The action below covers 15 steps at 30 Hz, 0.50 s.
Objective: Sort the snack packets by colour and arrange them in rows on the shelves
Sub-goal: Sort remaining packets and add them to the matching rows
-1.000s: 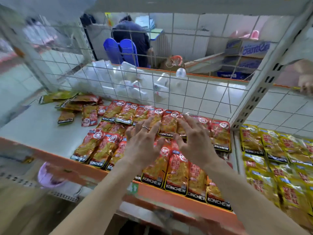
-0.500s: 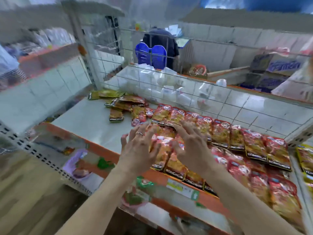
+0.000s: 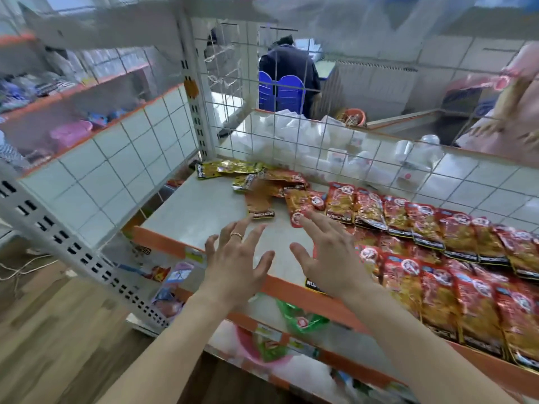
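Both hands hover palm-down over the bare stretch of the shelf [image 3: 189,211], the left hand [image 3: 236,258] and right hand [image 3: 326,255] with fingers spread apart and holding nothing. The red packets [image 3: 437,258] lie in overlapping rows to the right, while a loose mixed pile [image 3: 262,185] of yellow and orange-red ones sits at the back, against the wire grid [image 3: 291,141]. The right fingertips are near a stray red packet [image 3: 297,211]; through the blur I can't say whether they touch it. The right forearm crosses the front row, so I'd worry a careless sweep drags those glossy packets over the orange lip [image 3: 163,243]. Scooping the overlapped pile in one go could also mix colours.
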Tool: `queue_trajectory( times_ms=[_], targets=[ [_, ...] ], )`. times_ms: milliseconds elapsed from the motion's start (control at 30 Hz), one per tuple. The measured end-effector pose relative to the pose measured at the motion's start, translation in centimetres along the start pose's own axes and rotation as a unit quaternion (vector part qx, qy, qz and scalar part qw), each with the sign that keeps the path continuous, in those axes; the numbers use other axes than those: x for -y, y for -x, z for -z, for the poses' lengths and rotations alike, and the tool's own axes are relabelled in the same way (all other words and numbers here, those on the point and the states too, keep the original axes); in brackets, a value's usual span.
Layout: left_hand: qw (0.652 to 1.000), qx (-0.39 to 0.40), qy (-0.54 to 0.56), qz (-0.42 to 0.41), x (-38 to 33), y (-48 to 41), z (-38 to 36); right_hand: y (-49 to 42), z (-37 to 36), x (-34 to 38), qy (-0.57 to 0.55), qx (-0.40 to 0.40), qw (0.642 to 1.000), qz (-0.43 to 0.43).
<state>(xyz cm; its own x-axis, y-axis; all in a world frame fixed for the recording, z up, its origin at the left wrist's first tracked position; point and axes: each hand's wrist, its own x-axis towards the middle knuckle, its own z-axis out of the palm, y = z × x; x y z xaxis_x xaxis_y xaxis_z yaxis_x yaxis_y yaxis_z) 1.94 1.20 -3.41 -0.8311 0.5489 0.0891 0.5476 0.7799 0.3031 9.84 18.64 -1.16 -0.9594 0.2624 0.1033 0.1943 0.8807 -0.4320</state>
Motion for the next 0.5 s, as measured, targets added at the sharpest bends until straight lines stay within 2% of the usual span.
queue_trajectory(
  times_ms=[267, 500],
  targets=[
    [1.0, 0.017, -0.007, -0.003, 1.8, -1.9, -1.1, -2.6, -1.9, 0.7, 0.007, 0.015, 1.0, 0.004],
    [1.0, 0.002, 0.005, 0.015, 4.1, -4.0, -1.2, -6.2, -3.5, 1.5, -0.004, 0.044, 0.999, 0.029]
  ],
)
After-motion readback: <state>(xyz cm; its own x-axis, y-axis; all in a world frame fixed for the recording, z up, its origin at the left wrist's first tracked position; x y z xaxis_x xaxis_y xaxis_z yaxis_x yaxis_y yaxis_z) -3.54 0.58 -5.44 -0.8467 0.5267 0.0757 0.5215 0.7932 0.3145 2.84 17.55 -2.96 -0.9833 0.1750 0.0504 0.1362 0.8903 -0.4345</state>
